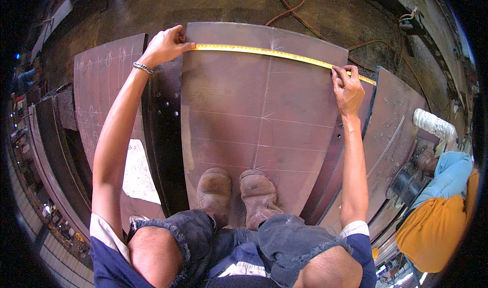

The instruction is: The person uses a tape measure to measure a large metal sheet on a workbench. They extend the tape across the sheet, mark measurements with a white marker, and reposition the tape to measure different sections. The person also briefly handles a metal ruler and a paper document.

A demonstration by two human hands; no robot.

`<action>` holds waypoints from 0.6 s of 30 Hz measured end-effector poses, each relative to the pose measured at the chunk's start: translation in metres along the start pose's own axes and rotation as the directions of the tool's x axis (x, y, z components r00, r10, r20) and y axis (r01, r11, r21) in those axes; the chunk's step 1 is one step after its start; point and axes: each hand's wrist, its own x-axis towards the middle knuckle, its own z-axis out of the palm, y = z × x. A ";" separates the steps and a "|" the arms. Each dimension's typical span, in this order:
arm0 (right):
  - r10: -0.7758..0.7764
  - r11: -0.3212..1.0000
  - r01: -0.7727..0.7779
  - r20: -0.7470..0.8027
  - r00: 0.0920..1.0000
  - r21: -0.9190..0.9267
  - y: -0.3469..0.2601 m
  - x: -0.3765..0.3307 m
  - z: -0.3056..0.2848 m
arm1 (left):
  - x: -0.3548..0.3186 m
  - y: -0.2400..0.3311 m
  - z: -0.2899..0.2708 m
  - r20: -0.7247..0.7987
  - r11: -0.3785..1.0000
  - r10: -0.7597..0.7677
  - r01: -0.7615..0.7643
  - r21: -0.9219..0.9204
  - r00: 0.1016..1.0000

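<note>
A yellow tape measure (264,51) lies stretched across the far part of a brown metal plate (223,97). My left hand (165,45) pinches its left end at the plate's left edge. At the right edge, my right hand (348,91) grips the tape between thumb and fingers, and the tape's tail runs on past it to the right. Thin chalk lines with arrow marks cross the plate; one runs lengthwise down its middle. My boots (214,189) rest on the near part of the same plate.
A marked plate (109,79) with small circles stands to the left, beside a dark steel beam (168,135). Another plate (391,115) is at the right, near a white roll (434,124) and a person in orange clothing (432,232). A reddish hose (290,11) crosses the floor beyond.
</note>
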 end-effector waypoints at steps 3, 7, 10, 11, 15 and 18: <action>-0.006 1.000 0.006 -0.003 1.000 0.000 0.000 0.000 0.000 | 0.001 -0.002 0.001 0.014 1.000 -0.008 0.008 -0.020 1.000; -0.016 1.000 0.016 -0.008 1.000 -0.009 0.000 0.001 0.000 | 0.001 -0.006 0.002 -0.013 0.999 0.033 -0.033 -0.008 0.999; -0.002 1.000 0.002 -0.005 1.000 -0.001 0.000 0.001 0.000 | 0.002 -0.003 -0.001 0.031 1.000 0.011 -0.012 0.004 0.999; -0.004 1.000 0.004 -0.005 1.000 -0.005 0.000 0.001 0.000 | 0.002 -0.002 -0.002 0.038 1.000 0.008 -0.009 0.012 0.999; 0.003 1.000 -0.003 -0.018 1.000 -0.007 0.000 -0.001 0.003 | 0.002 0.000 -0.004 0.025 0.999 0.004 -0.005 0.039 1.000; 0.000 1.000 -0.001 -0.024 1.000 -0.015 0.001 -0.002 0.004 | 0.003 0.000 -0.003 0.054 1.000 -0.022 0.021 0.015 0.998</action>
